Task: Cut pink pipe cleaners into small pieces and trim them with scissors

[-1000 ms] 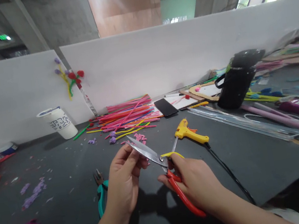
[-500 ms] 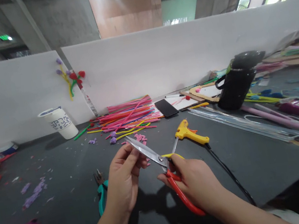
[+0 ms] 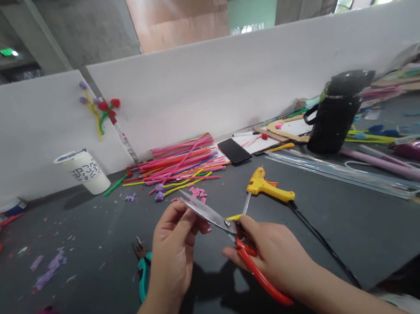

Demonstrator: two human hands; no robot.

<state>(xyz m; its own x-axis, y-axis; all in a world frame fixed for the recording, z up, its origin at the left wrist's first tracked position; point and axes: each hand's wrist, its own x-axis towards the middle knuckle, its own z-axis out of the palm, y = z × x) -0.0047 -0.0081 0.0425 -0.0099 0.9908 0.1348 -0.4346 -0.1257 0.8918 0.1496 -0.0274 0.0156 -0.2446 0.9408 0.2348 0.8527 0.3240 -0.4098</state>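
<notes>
Where silver blades (image 3: 207,212) end, scissors (image 3: 228,224) turn red

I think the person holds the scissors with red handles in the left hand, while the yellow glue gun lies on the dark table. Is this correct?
Not quite: the head view shows the scissors with red handles in the right hand, not the left. The yellow glue gun does lie on the dark table.
</notes>
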